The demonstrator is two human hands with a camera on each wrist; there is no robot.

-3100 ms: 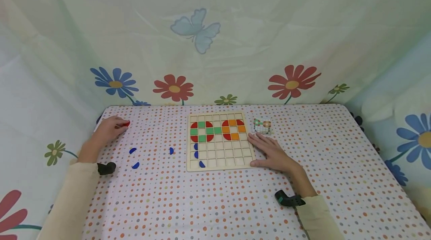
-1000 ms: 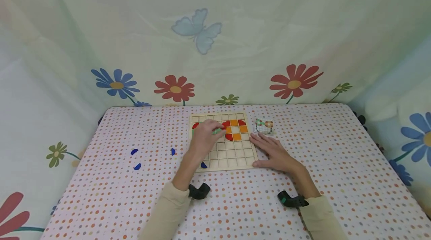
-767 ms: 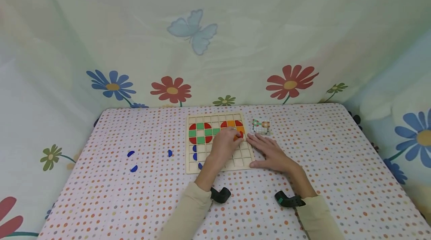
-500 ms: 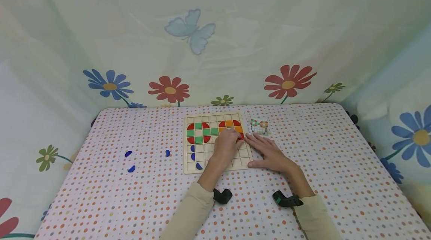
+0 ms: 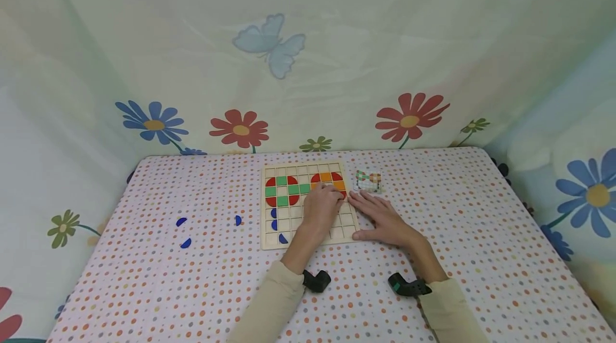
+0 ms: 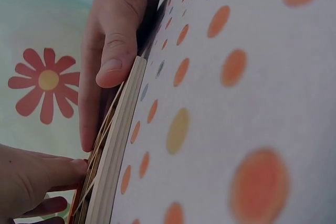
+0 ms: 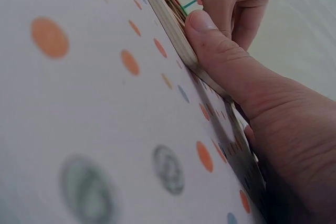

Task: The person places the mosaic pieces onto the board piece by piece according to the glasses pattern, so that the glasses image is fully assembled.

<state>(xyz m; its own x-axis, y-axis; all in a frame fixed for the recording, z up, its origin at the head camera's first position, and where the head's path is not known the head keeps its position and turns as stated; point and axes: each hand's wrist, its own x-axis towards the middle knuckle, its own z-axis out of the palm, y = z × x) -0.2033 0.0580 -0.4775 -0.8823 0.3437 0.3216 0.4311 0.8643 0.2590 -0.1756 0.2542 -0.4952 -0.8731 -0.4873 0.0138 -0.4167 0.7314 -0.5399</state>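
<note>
A pale wooden grid board (image 5: 309, 243) lies on the table, holding red quarter-circles, green squares (image 5: 281, 201), orange squares (image 5: 325, 177) and blue half-circles (image 5: 283, 238). My left hand (image 5: 321, 209) is over its right half, fingertips touching down at a red quarter-circle piece (image 5: 343, 194) by the right edge. The hand hides neighbouring cells. In the left wrist view, its thumb (image 6: 68, 173) reaches the board's top. My right hand (image 5: 385, 222) rests with fingers spread along the right edge; its thumb (image 7: 218, 43) lies on the rim in the right wrist view.
Several blue half-circle pieces lie left of the board, among them one blue piece (image 5: 238, 220) closest to it. A small pattern card (image 5: 368, 182) sits to the right, beyond my right hand. A dotted cloth (image 5: 192, 295) covers the table; a flowered curtain (image 5: 346, 65) hangs behind.
My left hand picked up a red piece at the far left, carried it right across the board and brought it down at the right-side cell. My right hand stays at the edge.
</note>
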